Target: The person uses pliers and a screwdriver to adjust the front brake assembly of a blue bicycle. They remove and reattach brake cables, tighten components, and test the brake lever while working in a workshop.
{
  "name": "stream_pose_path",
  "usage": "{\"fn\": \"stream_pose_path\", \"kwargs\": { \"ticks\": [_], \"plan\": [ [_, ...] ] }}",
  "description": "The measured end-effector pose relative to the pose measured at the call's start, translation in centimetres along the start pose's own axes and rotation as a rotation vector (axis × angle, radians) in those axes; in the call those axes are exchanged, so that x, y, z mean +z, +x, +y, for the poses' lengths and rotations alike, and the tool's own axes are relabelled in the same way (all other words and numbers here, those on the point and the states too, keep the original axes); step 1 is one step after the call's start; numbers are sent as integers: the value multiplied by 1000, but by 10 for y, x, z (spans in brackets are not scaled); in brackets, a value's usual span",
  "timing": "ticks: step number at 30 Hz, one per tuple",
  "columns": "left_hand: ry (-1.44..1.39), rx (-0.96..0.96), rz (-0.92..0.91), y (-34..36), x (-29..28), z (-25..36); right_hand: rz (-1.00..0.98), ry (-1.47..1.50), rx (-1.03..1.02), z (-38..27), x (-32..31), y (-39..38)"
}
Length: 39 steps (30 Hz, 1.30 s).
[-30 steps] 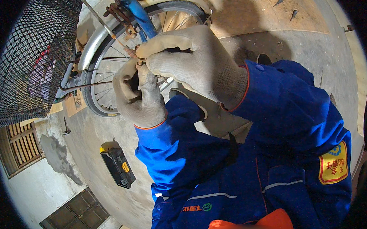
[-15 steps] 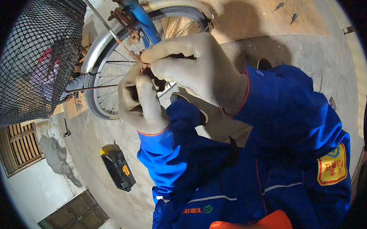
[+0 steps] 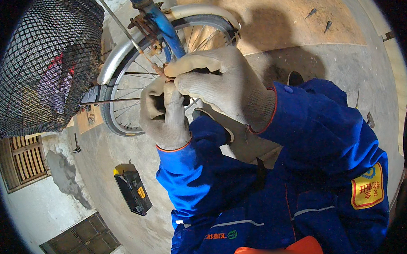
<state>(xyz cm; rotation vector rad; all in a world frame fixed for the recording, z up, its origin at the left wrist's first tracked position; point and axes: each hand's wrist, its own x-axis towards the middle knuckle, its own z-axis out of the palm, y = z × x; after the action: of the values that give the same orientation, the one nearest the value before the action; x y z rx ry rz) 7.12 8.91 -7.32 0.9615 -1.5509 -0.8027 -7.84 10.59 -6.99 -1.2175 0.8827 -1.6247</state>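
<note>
Both hands wear pale knit work gloves and meet at the hub of a bicycle wheel (image 3: 105, 105). My left hand (image 3: 166, 114) is closed, its thumb and finger pressed together just below the hub. Above and to its right, my right hand (image 3: 230, 85) pinches with thumb and forefinger beside a rusty rod end (image 3: 158, 69). Their fingertips nearly touch, and any small part between them is hidden. A thin metal rod (image 3: 117, 21) slants down to this spot. Beside it, the blue fork (image 3: 167, 30) comes down from the top, with a silver mudguard (image 3: 110, 67) around the tyre.
A black mesh basket (image 3: 38, 70) with things inside hangs at the left. Below it, a black tool case (image 3: 132, 192) with yellow parts lies on the concrete floor (image 3: 102, 163). Two dark-handled tools (image 3: 328, 26) lie on a plywood board (image 3: 303, 27) at the far right.
The bicycle and hands sit slightly further right and lower in view. My left fingers have come up closer to my right fingertips, narrowing the dark gap between the hands.
</note>
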Motion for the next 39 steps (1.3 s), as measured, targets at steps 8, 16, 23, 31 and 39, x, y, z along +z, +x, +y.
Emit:
{"fn": "stream_pose_path", "kwargs": {
  "ticks": [8,16,23,31,39],
  "plan": [
    [-20,54,22,2,5,1,-54,49,68,-4,-2,0],
    [-155,-159,-93,-2,1,9,-35,32,84,-6,-2,-1],
    [-233,-149,-47,1,1,6,-35,24,50,-2,-1,0],
    [-80,-55,27,2,7,6,-48,-4,87,-2,-3,0],
    [-211,-162,19,1,3,0,-21,10,72,1,-1,1]
  ]
}}
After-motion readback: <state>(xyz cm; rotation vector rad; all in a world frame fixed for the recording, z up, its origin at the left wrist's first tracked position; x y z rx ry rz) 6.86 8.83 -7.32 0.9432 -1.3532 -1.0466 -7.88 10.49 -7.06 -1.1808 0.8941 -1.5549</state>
